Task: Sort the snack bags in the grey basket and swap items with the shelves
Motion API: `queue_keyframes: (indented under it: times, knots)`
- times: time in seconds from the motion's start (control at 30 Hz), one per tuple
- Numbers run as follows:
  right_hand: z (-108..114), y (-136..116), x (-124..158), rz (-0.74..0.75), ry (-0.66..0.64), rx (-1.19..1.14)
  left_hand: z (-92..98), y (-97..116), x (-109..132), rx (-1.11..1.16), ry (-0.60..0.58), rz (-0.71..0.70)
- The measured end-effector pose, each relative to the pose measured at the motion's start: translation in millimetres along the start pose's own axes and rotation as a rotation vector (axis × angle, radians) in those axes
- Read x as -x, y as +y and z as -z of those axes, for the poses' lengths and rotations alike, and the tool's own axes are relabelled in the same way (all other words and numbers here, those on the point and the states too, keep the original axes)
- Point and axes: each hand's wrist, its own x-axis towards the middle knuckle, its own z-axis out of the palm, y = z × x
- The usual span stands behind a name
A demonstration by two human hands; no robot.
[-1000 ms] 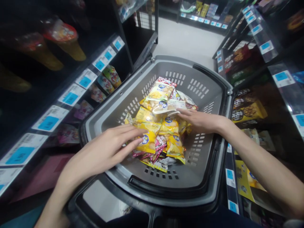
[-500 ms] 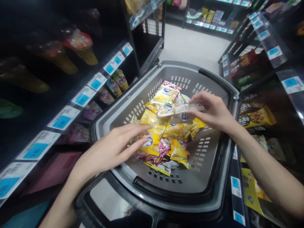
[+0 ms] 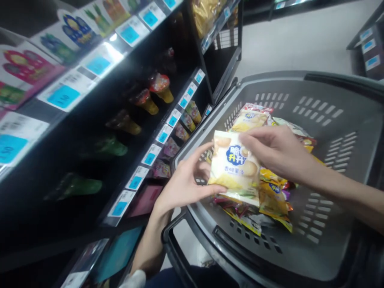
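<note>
A white and pale yellow snack packet (image 3: 231, 172) with a blue logo faces up above the basket. My left hand (image 3: 189, 180) grips its left side, thumb across the lower front and the other fingers behind. Its upper right corner is pinched by my right hand (image 3: 273, 150), thumb and fingers closed. Underneath, the grey shopping basket (image 3: 324, 256) with slotted walls holds a heap of small packets, among them a yellow packet (image 3: 274, 198) and another pale packet (image 3: 250, 120). The held packet and my right hand hide part of the heap.
Shelves with blue-and-white price labels (image 3: 136, 182) run along the left, close to the basket. Cone-shaped cups (image 3: 162, 88) hang or stand there in the dark. A black handle (image 3: 180, 240) is at the basket's near side. Pale floor (image 3: 285, 44) lies beyond.
The pale packet, seen edge-on in my right hand before, now faces me. My left hand has come from above the heap to hold it too. The view has swung left, showing more shelf.
</note>
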Motion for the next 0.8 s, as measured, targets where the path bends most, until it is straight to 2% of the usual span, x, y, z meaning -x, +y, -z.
queue_keyframes:
  times: [0.1, 0.2, 0.43, 0.63, 0.8]
  knots:
    - [6, -1, 4, -0.133, -0.002, -0.109, -0.2, -4, 0, -0.002, 0.016, -0.034]
    - [9, -7, 5, -0.205, 0.0, -0.181, -0.4, -7, 0, 0.007, 0.022, -0.07]
    - [4, -10, 6, -0.402, -0.001, -0.378, -0.1, -11, 0, -0.016, -0.035, -0.066]
    - [2, -15, 7, -0.526, 0.03, -0.533, -0.1, -10, -2, -0.076, -0.026, -0.087]
    - [2, -15, 7, -0.558, 0.034, -0.586, 0.2, -8, -2, -0.113, -0.02, -0.114]
